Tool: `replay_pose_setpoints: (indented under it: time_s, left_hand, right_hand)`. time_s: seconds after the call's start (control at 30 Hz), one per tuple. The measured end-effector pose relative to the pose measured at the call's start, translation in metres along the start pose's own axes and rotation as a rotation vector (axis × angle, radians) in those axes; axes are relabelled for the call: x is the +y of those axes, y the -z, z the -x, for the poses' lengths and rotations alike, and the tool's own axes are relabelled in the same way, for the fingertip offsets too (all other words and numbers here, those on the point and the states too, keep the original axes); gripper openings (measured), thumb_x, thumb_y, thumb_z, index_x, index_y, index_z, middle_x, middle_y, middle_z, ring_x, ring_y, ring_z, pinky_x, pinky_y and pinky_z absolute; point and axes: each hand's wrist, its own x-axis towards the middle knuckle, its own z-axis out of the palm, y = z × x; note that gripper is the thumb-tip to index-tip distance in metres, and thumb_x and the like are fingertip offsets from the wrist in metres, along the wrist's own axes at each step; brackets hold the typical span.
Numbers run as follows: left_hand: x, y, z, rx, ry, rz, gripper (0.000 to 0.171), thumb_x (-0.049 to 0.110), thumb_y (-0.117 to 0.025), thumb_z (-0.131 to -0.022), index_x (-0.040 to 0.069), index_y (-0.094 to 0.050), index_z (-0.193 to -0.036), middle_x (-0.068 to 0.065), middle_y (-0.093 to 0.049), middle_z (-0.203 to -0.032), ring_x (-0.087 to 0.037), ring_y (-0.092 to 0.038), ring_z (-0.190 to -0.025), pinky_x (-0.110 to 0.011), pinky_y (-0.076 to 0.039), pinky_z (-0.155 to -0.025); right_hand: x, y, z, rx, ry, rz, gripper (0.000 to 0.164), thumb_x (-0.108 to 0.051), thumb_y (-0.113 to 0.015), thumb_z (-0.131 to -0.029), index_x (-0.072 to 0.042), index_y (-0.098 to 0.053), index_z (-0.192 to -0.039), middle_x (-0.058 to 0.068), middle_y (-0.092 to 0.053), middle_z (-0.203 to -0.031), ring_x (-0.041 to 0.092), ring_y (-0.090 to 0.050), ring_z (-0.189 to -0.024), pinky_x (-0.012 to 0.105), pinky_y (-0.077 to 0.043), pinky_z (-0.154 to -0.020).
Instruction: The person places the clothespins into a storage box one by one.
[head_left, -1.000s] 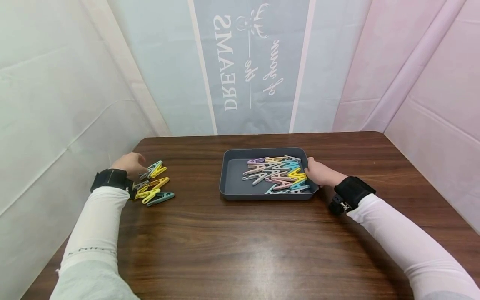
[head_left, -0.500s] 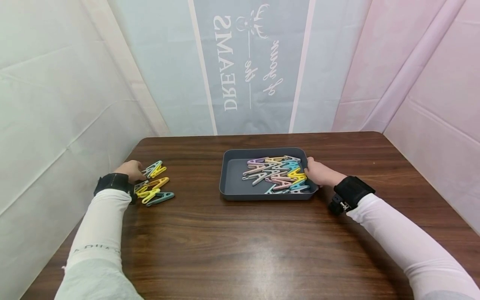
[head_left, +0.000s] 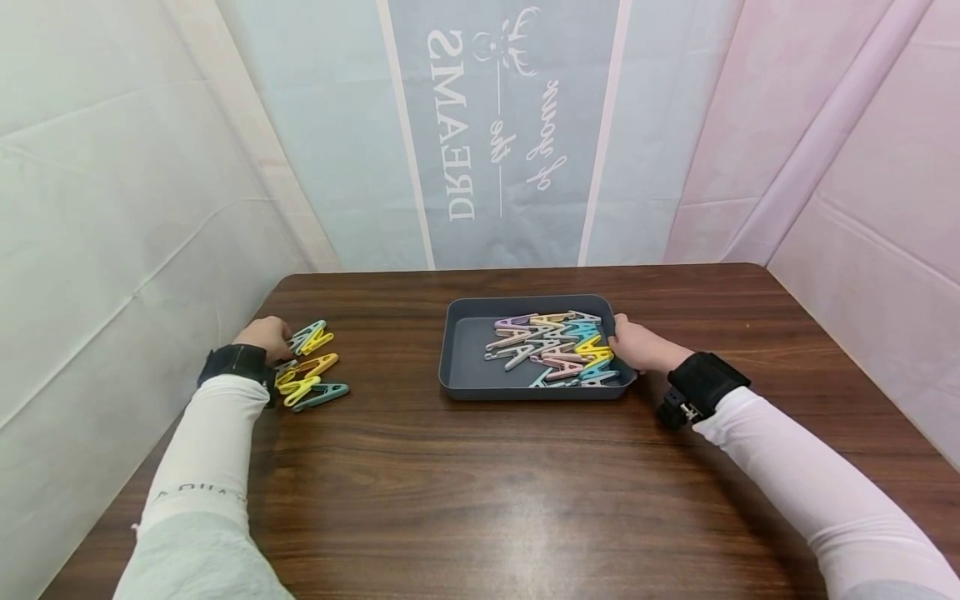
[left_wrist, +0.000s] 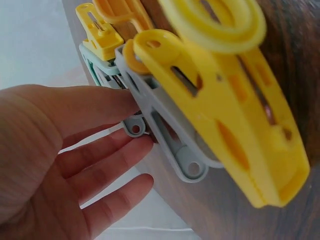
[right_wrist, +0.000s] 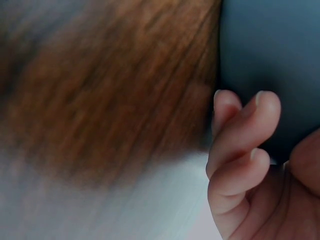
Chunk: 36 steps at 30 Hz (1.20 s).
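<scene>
My left hand [head_left: 265,336] is at the small group of clothespins at the table's left. In the left wrist view its thumb and fingers [left_wrist: 117,157] close around a grey clothespin [left_wrist: 134,126], with the thumb tip partly hidden behind another grey clothespin [left_wrist: 170,135]. Yellow clothespins [left_wrist: 245,110] lie close to the camera. A dark grey tray [head_left: 468,354] stands mid-table and holds several clothespins [head_left: 558,346] in mixed colours, mostly in its right half. My right hand [head_left: 641,346] grips the tray's right side, fingers curled against its outer wall [right_wrist: 270,45].
The brown wooden table [head_left: 480,483] carries both groups of clothespins. A dark green clothespin [head_left: 322,397] lies nearest the front of the left group. Cloth sheets [head_left: 120,208] hang along the left, back and right edges.
My left hand has come down and slightly right, in closer to the left group of clothespins. My right hand and the tray have stayed in place.
</scene>
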Motion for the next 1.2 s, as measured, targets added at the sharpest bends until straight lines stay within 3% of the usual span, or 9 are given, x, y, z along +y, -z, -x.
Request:
replay_pose_setpoints:
  time_s: [0.37, 0.5, 0.7, 0.87, 1.2]
  left_hand:
    - [-0.008, 0.003, 0.005, 0.012, -0.038, 0.034, 0.025, 0.007, -0.071, -0.082, -0.012, -0.068, -0.098, -0.021, -0.067, -0.088, -0.033, -0.060, -0.079, -0.042, -0.049, -0.068]
    - [-0.011, 0.005, 0.011, 0.059, -0.062, 0.057, 0.024, 0.007, -0.070, -0.080, -0.012, -0.067, -0.094, -0.019, -0.065, -0.084, -0.033, -0.058, -0.078, -0.041, -0.047, -0.066]
    - [-0.005, 0.011, 0.016, 0.145, -0.082, 0.135, 0.033, 0.011, -0.067, -0.081, -0.011, -0.062, -0.104, -0.024, -0.062, -0.093, -0.038, -0.056, -0.084, -0.045, -0.046, -0.067]
    - [0.022, 0.018, 0.014, 0.213, -0.202, 0.099, 0.030, 0.011, -0.066, -0.088, -0.011, -0.060, -0.108, -0.024, -0.062, -0.095, -0.038, -0.057, -0.086, -0.050, -0.044, -0.075]
    - [0.108, 0.023, 0.024, 0.237, -0.427, 0.034, 0.028, 0.008, -0.071, -0.087, -0.007, -0.063, -0.109, -0.020, -0.064, -0.095, -0.031, -0.058, -0.084, -0.048, -0.045, -0.077]
  right_hand:
    - [0.000, 0.000, -0.001, -0.001, 0.001, 0.007, 0.056, -0.008, -0.034, -0.104, 0.023, -0.003, -0.138, 0.014, -0.047, -0.071, 0.018, -0.046, -0.046, 0.030, -0.043, -0.047]
    - [-0.001, 0.000, -0.001, -0.003, 0.001, -0.001, 0.056, -0.008, -0.035, -0.104, 0.023, -0.004, -0.138, 0.015, -0.047, -0.072, 0.018, -0.046, -0.047, 0.030, -0.043, -0.047]
    - [-0.001, 0.001, -0.001, 0.005, 0.000, -0.006, 0.054, -0.008, -0.034, -0.103, 0.022, -0.005, -0.137, 0.015, -0.047, -0.071, 0.018, -0.045, -0.046, 0.030, -0.042, -0.047]
    - [0.001, -0.001, 0.000, 0.011, 0.004, -0.002, 0.054, -0.008, -0.034, -0.104, 0.023, -0.006, -0.137, 0.015, -0.048, -0.072, 0.018, -0.046, -0.046, 0.030, -0.042, -0.047]
    - [0.000, -0.002, 0.001, 0.021, -0.009, -0.011, 0.053, -0.009, -0.035, -0.104, 0.022, -0.007, -0.138, 0.016, -0.048, -0.074, 0.019, -0.047, -0.048, 0.031, -0.043, -0.047]
